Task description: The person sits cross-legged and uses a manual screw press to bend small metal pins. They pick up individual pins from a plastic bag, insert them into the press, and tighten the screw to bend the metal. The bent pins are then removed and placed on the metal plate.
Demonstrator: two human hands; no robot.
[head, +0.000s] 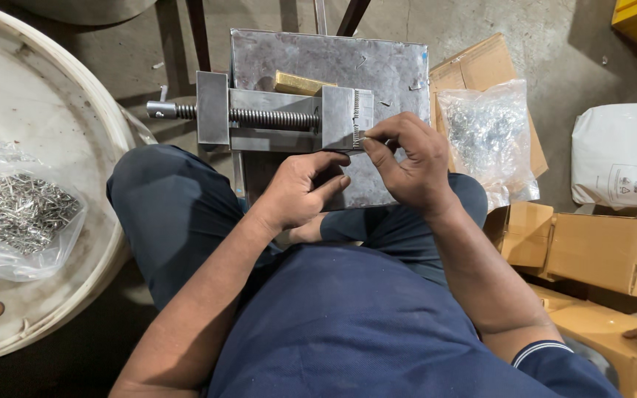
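Right hand [411, 166] pinches a small metal pin [363, 138] at the vise [289, 118] jaw | left hand [300, 191] loosely curled, empty, just below the vise | clear bag of pins [489, 136] right of right hand on cardboard box [473, 74] | second pin bag [16, 214] far left on white drum lid [75, 133] | metal plate [377, 63] edge just beyond fingers.

- The person wears a dark navy short-sleeved shirt [348, 324], filling the view toward 6 o'clock.
- The shirt's sleeve hem [547, 350], at 4 o'clock, carries a thin white stripe.
- Dark blue-grey trousers [175, 206] cover both legs, the cloth creased at the knees, toward 9 o'clock.
- Both forearms are bare, with no watch or ring on the left hand [300, 191] or the right hand [411, 162].
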